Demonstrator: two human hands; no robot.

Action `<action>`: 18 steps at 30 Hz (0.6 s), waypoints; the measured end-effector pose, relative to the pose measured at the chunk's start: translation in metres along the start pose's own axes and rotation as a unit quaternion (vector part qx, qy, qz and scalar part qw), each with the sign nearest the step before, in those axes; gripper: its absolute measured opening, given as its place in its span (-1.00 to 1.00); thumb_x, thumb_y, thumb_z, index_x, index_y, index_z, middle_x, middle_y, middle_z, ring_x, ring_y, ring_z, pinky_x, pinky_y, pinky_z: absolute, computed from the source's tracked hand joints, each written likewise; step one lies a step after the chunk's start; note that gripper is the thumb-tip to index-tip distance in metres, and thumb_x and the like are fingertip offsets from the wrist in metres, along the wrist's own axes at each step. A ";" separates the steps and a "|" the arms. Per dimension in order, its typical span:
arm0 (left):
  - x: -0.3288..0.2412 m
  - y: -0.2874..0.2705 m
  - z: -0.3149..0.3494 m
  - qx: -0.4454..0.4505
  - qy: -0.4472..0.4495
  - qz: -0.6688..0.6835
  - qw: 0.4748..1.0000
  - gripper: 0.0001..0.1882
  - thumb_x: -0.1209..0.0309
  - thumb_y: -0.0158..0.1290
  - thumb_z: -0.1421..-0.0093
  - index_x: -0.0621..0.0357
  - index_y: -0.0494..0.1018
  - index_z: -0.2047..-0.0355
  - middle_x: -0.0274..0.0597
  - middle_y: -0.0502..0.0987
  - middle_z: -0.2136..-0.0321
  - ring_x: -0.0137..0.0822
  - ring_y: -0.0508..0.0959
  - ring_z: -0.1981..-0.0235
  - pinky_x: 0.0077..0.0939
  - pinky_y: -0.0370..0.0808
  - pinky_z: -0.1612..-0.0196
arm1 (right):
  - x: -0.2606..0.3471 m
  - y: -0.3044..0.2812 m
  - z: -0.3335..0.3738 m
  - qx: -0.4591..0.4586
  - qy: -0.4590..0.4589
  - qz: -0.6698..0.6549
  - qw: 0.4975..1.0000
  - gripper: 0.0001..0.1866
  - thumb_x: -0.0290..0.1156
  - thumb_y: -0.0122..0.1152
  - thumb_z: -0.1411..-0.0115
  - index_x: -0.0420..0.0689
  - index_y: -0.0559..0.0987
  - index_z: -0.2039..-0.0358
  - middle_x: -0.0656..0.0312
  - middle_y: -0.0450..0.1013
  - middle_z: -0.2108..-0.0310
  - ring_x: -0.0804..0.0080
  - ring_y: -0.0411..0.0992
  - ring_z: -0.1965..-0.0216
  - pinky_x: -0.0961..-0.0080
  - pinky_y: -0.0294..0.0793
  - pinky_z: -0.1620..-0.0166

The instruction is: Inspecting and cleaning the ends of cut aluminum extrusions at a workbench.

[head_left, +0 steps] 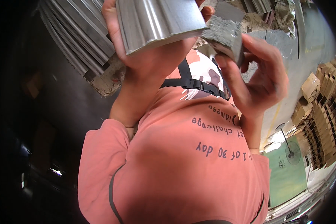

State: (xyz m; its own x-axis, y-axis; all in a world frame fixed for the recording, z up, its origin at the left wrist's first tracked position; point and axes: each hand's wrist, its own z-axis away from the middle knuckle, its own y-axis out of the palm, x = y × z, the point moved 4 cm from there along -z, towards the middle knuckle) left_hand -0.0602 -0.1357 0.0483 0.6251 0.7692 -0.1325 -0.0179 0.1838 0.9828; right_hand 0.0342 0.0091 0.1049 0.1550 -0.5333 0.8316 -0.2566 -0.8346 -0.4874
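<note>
My left hand point(147, 56) is wrapped from beneath around a silver-grey moulding strip point(156, 20). The strip has a grooved, shiny face, and its cut end points toward me; its far part runs out of the top of the picture. To the right, my right hand point(263, 80) pinches a small grey block point(224, 35) between thumb and fingers. The block's upper face is rough and speckled, and its kind is not plain. It is held right beside the strip's right corner; whether they touch I cannot tell.
Several similar silver-grey strips point(78, 33) lie stacked at the upper left, with more strips point(259, 5) at the top right beside crumpled wrapping point(285, 16). Stacked cardboard point(319, 115) stands at the right, near a fan point(293, 152) and a green panel point(285, 183).
</note>
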 end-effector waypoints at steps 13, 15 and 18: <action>0.000 0.003 -0.008 -0.022 0.038 -0.041 0.998 -0.23 -0.29 -0.27 -0.40 0.13 0.34 -0.22 -0.18 0.55 -0.02 -0.17 0.50 -0.13 -0.18 0.39 -0.12 | 0.000 -0.006 -0.006 -0.009 0.003 -0.044 0.999 -0.54 -0.65 0.44 -0.07 -0.42 0.57 -0.01 0.01 0.60 0.13 0.50 0.55 0.28 0.64 0.45 0.36; -0.001 0.005 -0.005 -0.029 0.030 -0.025 0.999 -0.25 -0.28 -0.25 -0.40 0.14 0.33 -0.22 -0.19 0.54 -0.01 -0.19 0.48 -0.13 -0.19 0.37 -0.13 | -0.002 -0.003 -0.009 0.047 -0.001 -0.018 0.999 -0.54 -0.65 0.45 -0.05 -0.40 0.58 -0.01 0.09 0.61 0.17 0.52 0.52 0.34 0.64 0.45 0.37; 0.002 0.016 -0.004 -0.060 0.021 0.024 0.998 -0.27 -0.26 -0.19 -0.39 0.13 0.31 -0.22 -0.21 0.53 -0.03 -0.23 0.44 -0.17 -0.23 0.34 -0.16 | -0.007 0.005 0.000 0.064 -0.006 -0.012 0.998 -0.53 -0.65 0.47 -0.04 -0.38 0.60 0.00 0.15 0.61 0.20 0.53 0.51 0.38 0.63 0.44 0.38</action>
State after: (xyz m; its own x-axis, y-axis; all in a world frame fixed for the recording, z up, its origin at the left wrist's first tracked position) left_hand -0.0629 -0.1288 0.0630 0.5873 0.8039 -0.0941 -0.1416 0.2166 0.9659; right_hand 0.0317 0.0089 0.0964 0.1703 -0.5141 0.8406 -0.1298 -0.8574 -0.4980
